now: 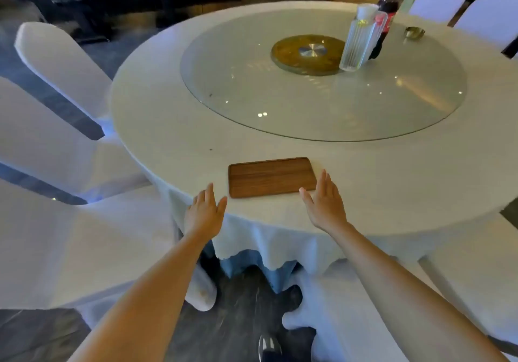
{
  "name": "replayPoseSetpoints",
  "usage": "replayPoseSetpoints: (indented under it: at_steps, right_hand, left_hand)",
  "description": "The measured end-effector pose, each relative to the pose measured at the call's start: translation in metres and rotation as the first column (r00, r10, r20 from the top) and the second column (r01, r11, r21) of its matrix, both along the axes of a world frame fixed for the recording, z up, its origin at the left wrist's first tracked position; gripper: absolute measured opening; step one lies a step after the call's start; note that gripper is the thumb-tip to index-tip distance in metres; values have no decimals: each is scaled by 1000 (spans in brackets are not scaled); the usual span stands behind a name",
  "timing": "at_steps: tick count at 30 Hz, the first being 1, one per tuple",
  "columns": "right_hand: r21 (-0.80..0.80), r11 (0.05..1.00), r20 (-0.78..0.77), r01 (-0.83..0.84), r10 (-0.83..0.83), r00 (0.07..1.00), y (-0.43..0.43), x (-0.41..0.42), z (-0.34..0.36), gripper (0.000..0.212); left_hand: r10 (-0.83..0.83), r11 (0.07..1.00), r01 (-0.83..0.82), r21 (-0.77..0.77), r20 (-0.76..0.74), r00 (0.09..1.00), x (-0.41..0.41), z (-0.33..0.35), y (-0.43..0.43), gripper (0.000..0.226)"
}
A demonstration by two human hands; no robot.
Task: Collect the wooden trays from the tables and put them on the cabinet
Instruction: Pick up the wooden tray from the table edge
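Observation:
A flat rectangular wooden tray (271, 177) lies near the front edge of a round table (173, 126) covered in a white cloth. My left hand (205, 212) is open with fingers spread, just off the tray's near left corner, over the table's edge. My right hand (325, 201) is open too, at the tray's near right corner, its thumb close to the tray's rim. Neither hand holds anything.
A glass turntable (322, 104) fills the table's middle, bearing a clear toothpick holder (357, 43) and a cola bottle (388, 6). A small metal ashtray (414, 34) sits at the far right. White-covered chairs (56, 62) ring the table on both sides. Dark furniture stands at the back left.

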State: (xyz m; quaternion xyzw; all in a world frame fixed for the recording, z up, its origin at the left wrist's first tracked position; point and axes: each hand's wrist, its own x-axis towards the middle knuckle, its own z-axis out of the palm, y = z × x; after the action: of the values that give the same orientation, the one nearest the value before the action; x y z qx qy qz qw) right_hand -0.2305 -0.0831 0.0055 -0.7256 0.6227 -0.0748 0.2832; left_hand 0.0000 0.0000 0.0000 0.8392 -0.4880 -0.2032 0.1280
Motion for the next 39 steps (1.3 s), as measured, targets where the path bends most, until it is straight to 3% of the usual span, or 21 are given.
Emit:
replayPoseSetpoints:
  at_steps: [12, 25, 31, 39]
  right_hand:
    - [218, 948, 9, 231, -238, 971, -90, 20, -39, 66]
    - [286, 876, 3, 390, -407, 913, -126, 26, -72, 49]
    - [283, 873, -34, 399, -406, 913, -130, 24, -74, 46]
    - [285, 934, -46, 216, -212, 976, -123, 55, -67, 49]
  left_hand:
    - [108, 978, -88, 190, -100, 989, 17, -43, -86, 63]
    - [142, 970, -125, 209, -66, 988, 17, -68, -125, 49]
    - [252, 951, -205, 230, -201, 947, 20, -71, -125, 57]
    - [353, 930, -316, 186, -217, 910, 63, -66, -95, 54]
